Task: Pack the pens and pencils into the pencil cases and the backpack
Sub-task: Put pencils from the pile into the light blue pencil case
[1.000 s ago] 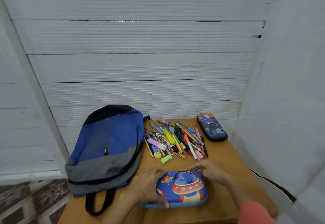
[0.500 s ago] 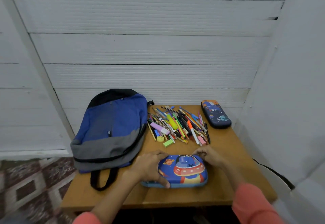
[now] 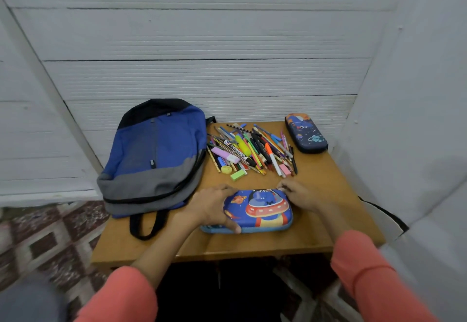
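Observation:
A blue pencil case with a UFO picture (image 3: 260,211) lies closed at the front of the small wooden table (image 3: 328,195). My left hand (image 3: 212,205) grips its left end, thumb at the front edge. At its back right corner my right hand (image 3: 298,194) has curled fingers, seemingly pinching something at the zip. Behind the case lies a heap of pens, pencils, markers and erasers (image 3: 250,151). A second, dark blue pencil case (image 3: 305,133) sits closed at the back right corner. A blue and grey backpack (image 3: 154,157) lies flat on the left, zipped.
White panelled walls close in behind and on the right of the table. A patterned floor (image 3: 43,245) shows at the left. The backpack's black strap (image 3: 146,225) hangs toward the table's front left.
The camera has tilted down and pulled back, so more of the table front and my sleeves show. Both hands stay on the UFO pencil case, which has not visibly moved.

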The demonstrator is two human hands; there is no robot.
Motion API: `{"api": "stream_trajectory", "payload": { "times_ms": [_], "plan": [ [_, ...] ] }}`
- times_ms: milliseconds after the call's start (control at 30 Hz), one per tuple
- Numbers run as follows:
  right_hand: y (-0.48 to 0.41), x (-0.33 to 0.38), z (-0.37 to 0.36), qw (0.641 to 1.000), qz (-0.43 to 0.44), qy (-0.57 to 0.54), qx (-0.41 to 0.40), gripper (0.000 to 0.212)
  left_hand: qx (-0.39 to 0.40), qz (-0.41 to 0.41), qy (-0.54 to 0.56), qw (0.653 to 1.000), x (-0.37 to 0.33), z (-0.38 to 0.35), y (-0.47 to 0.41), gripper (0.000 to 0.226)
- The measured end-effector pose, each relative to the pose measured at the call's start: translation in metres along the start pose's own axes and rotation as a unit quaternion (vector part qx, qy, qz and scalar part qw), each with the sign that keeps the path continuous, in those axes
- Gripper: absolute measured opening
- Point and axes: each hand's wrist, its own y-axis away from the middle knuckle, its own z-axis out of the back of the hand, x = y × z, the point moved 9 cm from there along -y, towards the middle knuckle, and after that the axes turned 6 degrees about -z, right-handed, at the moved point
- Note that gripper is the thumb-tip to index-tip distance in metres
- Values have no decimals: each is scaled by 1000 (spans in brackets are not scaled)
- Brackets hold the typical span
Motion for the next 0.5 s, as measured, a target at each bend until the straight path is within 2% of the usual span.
{"api": "stream_trajectory", "payload": {
  "times_ms": [267,500],
  "plan": [
    [25,-2,17,997,-7,44,-65,17,-1,3,-19,1000,-2,3,-2,103],
    [71,-22,5,994,-21,22,-104,11,3,3,-21,1000,-3,4,-3,102]
  ]
}}
